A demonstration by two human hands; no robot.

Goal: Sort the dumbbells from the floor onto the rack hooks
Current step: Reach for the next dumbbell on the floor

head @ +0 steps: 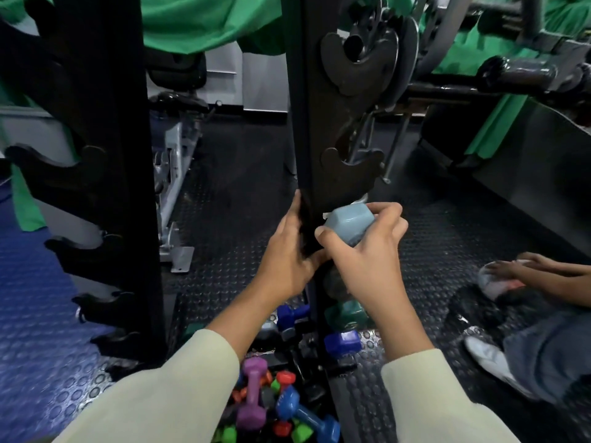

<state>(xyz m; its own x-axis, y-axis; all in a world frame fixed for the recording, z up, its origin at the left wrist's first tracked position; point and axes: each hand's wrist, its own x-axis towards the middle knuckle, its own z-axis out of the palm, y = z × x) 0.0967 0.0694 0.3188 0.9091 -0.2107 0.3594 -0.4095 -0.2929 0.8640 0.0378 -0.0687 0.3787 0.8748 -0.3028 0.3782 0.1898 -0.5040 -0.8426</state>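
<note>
- The right hand (pixel 367 251) grips one grey-blue dumbbell (pixel 347 224) by its end, fingers and thumb curled round it, against the right black post (pixel 307 123) of the rack, just under a hook (pixel 351 169).
- The left hand (pixel 289 251) is on the other side of the same post; its fingers lie straight against the metal and hold nothing that I can see.
- On this post I count three hooks clearly; on the left post (pixel 105 155) about five.
- On the floor (pixel 447 219) below the arms lies a pile of dumbbells: one purple (pixel 254 396), one light blue (pixel 303 414), two dark blue (pixel 342 343), one green (pixel 347 313), and several small red and green ones, too mixed to count.
- At the right sits a second person (pixel 543 330), with two hands near a shoe.
</note>
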